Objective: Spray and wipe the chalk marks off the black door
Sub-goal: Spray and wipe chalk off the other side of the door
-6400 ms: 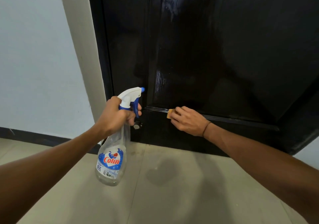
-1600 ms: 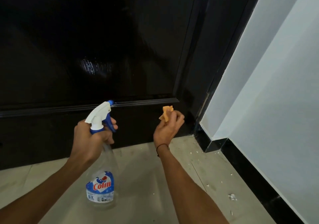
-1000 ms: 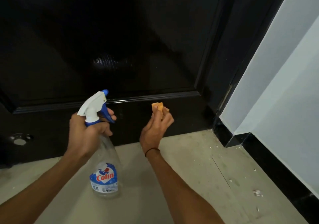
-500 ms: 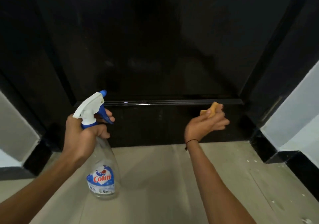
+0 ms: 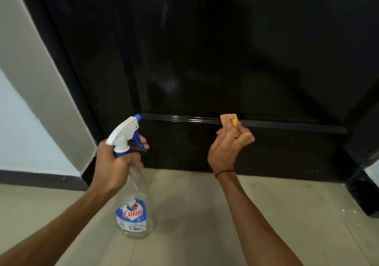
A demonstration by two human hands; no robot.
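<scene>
Fingers [image 5: 245, 136] of the right hand [image 5: 227, 149] pinch a small folded orange cloth [image 5: 228, 120]; the left hand [image 5: 114, 163] grips the neck of a clear plastic spray bottle [image 5: 134, 208].

Held up at the glossy black door [image 5: 205, 60], the cloth overlaps the raised moulding [image 5: 184, 119] low on it. One left finger lies on the blue trigger, and the white nozzle points toward the door. A faint pale smudge [image 5: 169, 83] shows on the panel above, and beige floor tiles [image 5: 194, 214] lie near.

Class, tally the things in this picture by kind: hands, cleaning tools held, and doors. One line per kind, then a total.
Hands: 2, left hand and right hand
Cleaning tools: 2, spray bottle and orange cloth
Doors: 1, black door
Total: 5
</scene>
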